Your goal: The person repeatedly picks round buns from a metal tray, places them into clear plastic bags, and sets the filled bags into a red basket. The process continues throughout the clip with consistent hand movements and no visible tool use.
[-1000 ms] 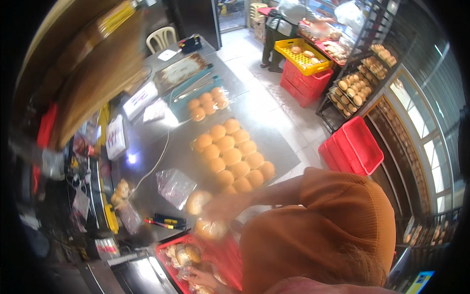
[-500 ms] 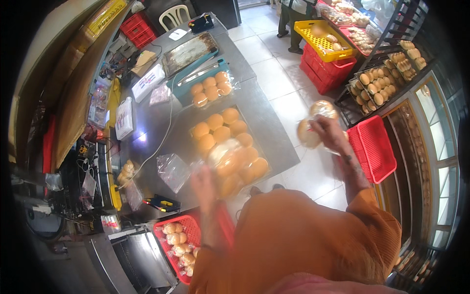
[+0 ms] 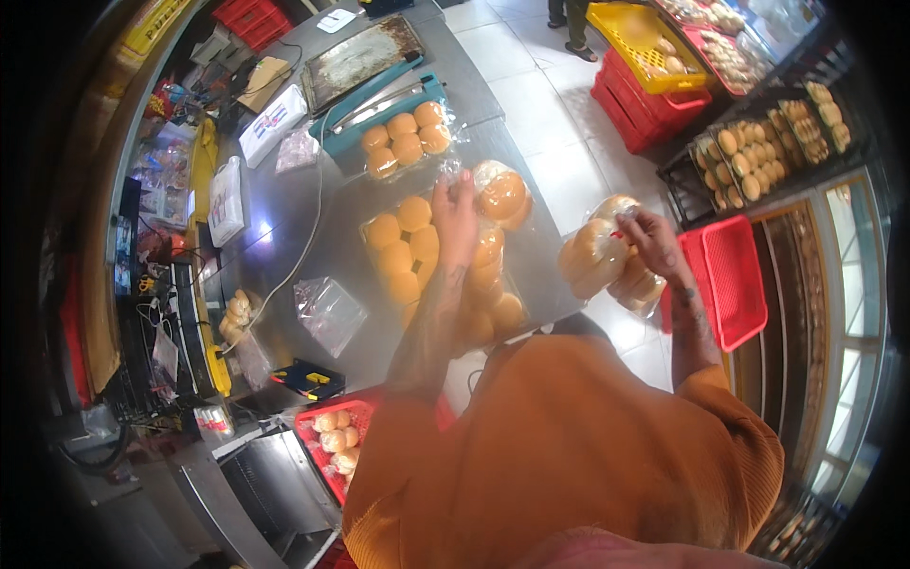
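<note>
My left hand (image 3: 456, 211) reaches across the steel table (image 3: 332, 242) and grips the top of a clear bag of round golden buns (image 3: 501, 193) at the table's right side. Beneath my forearm lie more bagged buns (image 3: 403, 251) in rows. My right hand (image 3: 653, 241) is off the table's right edge and holds another clear bag of buns (image 3: 597, 258) over the tiled floor. My orange shirt (image 3: 569, 455) fills the lower middle and hides the table's near edge.
A teal sealing machine (image 3: 384, 106) with a bun bag (image 3: 408, 140) stands farther along the table, beyond it a baking tray (image 3: 365, 54). An empty clear bag (image 3: 327, 311) lies left. Red crates (image 3: 732, 277), a yellow crate (image 3: 645, 33), a bun rack (image 3: 768, 152) stand right; a red bun crate (image 3: 334, 441) sits low left.
My left hand moved from the rows of buns to the bag at the table's right side. My right hand brought its bag down and closer to the table edge.
</note>
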`<state>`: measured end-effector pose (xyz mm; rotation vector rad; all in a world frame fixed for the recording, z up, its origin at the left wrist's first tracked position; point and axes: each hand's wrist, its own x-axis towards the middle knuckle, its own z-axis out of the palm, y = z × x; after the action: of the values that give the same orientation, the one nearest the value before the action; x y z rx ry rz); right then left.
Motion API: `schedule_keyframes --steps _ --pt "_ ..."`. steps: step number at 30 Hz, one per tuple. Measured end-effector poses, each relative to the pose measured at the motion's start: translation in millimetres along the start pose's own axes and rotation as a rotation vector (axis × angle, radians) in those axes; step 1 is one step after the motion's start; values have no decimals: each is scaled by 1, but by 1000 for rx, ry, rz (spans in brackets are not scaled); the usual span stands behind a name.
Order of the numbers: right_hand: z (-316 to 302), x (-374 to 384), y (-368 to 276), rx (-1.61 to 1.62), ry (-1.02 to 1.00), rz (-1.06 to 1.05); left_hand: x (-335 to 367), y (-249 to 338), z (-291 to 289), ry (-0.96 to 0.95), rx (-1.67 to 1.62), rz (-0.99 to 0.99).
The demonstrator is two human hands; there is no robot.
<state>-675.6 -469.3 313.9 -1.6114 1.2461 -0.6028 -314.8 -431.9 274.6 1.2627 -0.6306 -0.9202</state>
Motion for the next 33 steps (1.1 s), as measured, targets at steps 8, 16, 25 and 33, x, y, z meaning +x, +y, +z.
schedule_keyframes --steps 8,16,25,33 --pt "-8 143 2 -229 -170 -179 150 -30 99 273 -267 -119" --pt "-34 213 35 -42 -228 -124 247 -92 152 308 -201 -133" --pt "-67 221 71 -34 -273 75 343 -211 -9 455 -551 -304" --pt "-76 238 72 -125 -272 18 339 -194 -110 803 -438 -118"
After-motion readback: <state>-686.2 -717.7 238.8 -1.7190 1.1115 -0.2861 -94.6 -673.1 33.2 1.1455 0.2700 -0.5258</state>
